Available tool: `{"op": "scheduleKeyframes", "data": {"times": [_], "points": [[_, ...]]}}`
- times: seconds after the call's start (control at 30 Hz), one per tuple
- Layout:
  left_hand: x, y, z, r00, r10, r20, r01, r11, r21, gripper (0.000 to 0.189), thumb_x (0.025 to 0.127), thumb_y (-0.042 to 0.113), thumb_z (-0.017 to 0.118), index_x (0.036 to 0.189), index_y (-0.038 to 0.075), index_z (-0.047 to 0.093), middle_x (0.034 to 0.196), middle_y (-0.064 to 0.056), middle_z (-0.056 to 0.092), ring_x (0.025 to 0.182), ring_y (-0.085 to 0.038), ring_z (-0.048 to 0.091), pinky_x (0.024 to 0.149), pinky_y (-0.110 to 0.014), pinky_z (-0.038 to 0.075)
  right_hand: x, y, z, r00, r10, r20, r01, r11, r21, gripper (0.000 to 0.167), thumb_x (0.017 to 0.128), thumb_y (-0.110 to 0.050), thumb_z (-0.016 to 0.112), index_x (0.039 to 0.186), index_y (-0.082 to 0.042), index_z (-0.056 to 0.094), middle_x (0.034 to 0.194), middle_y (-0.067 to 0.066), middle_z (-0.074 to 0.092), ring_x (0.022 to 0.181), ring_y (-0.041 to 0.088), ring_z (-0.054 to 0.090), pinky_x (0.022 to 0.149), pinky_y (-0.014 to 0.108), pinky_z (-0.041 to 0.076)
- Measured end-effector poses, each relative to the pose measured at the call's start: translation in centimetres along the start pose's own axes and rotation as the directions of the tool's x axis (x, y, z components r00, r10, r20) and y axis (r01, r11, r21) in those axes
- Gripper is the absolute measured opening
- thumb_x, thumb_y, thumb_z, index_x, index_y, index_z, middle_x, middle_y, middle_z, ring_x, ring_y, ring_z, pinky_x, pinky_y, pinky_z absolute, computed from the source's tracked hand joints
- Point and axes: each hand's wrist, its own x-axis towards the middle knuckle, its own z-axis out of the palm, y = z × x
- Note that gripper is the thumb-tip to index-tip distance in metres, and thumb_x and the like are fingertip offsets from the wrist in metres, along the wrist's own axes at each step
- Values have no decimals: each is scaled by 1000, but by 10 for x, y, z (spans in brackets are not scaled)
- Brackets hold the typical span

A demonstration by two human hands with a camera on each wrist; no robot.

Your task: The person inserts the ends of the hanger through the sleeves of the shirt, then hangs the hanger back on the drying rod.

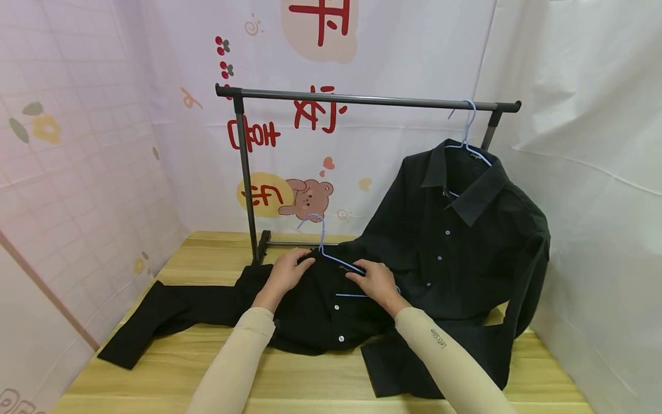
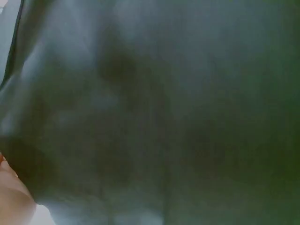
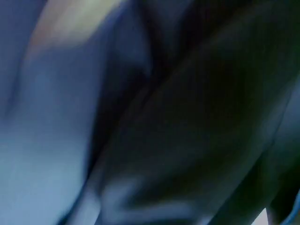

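Note:
A black button-up shirt lies on the table with a light-blue hanger at its neck, the hook standing up. My left hand grips the shirt by the collar and shoulder, left of the hook. On the other side, my right hand pinches the cloth beside the hanger's sloping arm; its fingertips are partly hidden. Dark cloth fills most of the left wrist view. In the right wrist view the folds are blurred, with a bit of blue hanger at the lower right corner.
Behind stands a dark metal rack. From its right end hangs a second black shirt on a blue hanger, its lower part spread on the wooden table next to the first shirt. White printed curtains enclose the back and sides.

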Motion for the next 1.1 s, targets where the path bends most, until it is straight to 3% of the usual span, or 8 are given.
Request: {"op": "scheduleKeyframes", "data": {"times": [0.07,0.17,0.3,0.47,0.63,0.7,0.87,1.1], "points": [[-1,-4,-8,1000,-16,-26,15,999,-34,34,100,23,61,127,3,66,126,-15,63,119,-34,58,101,-50,44,-1,5,-7,1000,21,6,-21,999,-28,35,86,-38,77,114,-17,74,65,-7,60,56,12,52,63,37,46],[0,-8,-19,998,-32,-49,28,997,-76,34,101,23,60,128,3,65,127,-16,63,121,-34,56,103,-51,42,-2,12,-15,999,50,0,-50,998,-48,44,86,-39,77,122,-15,71,82,0,69,66,14,60,70,41,49],[2,-11,-29,994,-61,-91,53,994,-93,35,101,25,60,127,2,65,128,-17,62,122,-34,56,102,-50,42,-2,19,-19,997,68,-31,-70,996,-47,42,88,-36,76,124,-16,69,102,3,72,83,19,66,77,46,51],[4,-11,-38,987,-73,-140,60,993,-98,32,100,25,61,121,2,68,123,-18,65,115,-34,59,97,-50,45,-1,17,-19,986,65,-153,-70,997,-24,37,90,-30,75,123,-15,68,101,3,71,90,23,68,80,48,51],[3,-11,-42,983,-88,-160,70,991,-119,25,100,25,60,113,5,69,114,-15,67,103,-31,60,91,-47,46,-3,9,-19,972,99,-213,-78,992,104,45,94,-42,67,128,-12,64,106,7,69,96,25,66,86,48,50],[3,-12,-44,983,-93,-161,72,989,-129,22,101,23,60,110,5,68,109,-14,66,97,-30,59,87,-46,45,-5,9,-19,958,154,-241,-104,973,206,47,99,-47,57,129,-11,63,107,7,69,95,25,66,87,46,49],[2,-12,-49,979,-120,-163,85,975,-204,21,101,22,59,106,3,66,98,-13,62,89,-30,54,80,-41,43,-6,7,-20,892,297,-341,-138,896,421,50,108,-44,35,117,-7,68,100,9,71,88,26,68,87,42,48],[-1,-17,-56,980,-141,-138,96,951,-293,23,102,21,57,109,1,66,93,-13,60,85,-28,53,76,-37,43,-4,7,-20,875,346,-338,-155,862,483,44,106,-40,46,100,-7,75,90,9,72,86,25,67,83,39,48]]}}
